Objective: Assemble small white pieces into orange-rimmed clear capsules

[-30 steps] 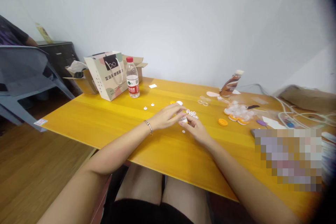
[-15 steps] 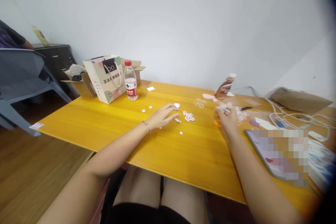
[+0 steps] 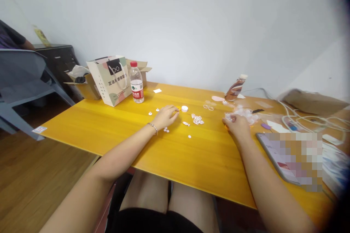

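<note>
My left hand (image 3: pixel 165 117) rests low over the table, its fingers stretched out and thumb apart. At its fingertips shows a small yellow piece (image 3: pixel 178 108); whether the fingers touch it is unclear. Just beyond lies a white round piece (image 3: pixel 184 109). White openwork pieces (image 3: pixel 197 119) and a small white elongated piece (image 3: pixel 186 123) lie between my hands. Small white discs (image 3: pixel 166 130) sit beside my left wrist. My right hand (image 3: pixel 238 125) pinches a small white piece (image 3: pixel 228 117) beside crumpled clear plastic (image 3: pixel 247 114); something orange is partly hidden beneath that hand.
A water bottle (image 3: pixel 136 83) and paper bag (image 3: pixel 111 82) stand at the left. A brown drink bottle (image 3: pixel 235 89) leans near the wall. A tablet (image 3: pixel 276 160), white cables (image 3: pixel 290 114) and a purple piece (image 3: pixel 266 126) lie at the right. Two pale rings (image 3: pixel 208 107) lie at the back.
My left hand has drawn back leftward from the white round piece, now fully in view. My right hand has lowered slightly, and a white piece shows at its fingertips.
</note>
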`<state>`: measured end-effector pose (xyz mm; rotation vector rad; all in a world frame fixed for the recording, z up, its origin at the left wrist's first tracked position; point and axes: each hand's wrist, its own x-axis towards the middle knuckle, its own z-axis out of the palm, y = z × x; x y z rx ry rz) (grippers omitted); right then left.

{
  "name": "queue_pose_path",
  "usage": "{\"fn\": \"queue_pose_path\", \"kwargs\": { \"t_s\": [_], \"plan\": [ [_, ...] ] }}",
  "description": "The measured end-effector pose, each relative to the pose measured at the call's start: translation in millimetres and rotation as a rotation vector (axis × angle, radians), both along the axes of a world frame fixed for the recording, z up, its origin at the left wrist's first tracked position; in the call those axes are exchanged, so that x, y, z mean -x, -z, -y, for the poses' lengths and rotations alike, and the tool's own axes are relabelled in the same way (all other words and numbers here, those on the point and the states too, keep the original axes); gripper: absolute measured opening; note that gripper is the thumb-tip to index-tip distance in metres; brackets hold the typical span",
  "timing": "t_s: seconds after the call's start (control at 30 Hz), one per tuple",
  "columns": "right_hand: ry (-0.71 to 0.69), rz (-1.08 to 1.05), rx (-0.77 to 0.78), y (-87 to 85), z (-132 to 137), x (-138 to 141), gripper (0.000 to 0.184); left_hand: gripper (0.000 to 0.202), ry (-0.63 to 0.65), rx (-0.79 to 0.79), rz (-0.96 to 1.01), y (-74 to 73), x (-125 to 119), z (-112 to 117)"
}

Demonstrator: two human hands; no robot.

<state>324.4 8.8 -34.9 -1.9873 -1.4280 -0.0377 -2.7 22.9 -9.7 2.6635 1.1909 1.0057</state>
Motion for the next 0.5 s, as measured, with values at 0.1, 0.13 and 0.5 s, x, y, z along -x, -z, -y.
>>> {"fn": "queue_pose_path", "kwargs": {
  "t_s": [0.1, 0.13, 0.5],
  "plan": [
    [0.058, 0.023, 0.048, -0.3, -0.8, -1.8, 0.037, 0.023, -0.058, 0.023, 0.020, 2.6, 3.0, -5.9],
    [0.064, 0.026, 0.053, -0.3, -1.0, -2.2, 0.037, 0.022, -0.065, 0.034, 0.018, 3.3, 3.7, -7.3],
    [0.149, -0.069, 0.030, -1.6, 2.1, 1.7, 0.055, 0.022, -0.074, 0.098, -0.007, 4.9, 5.7, -9.7]
  ]
}}
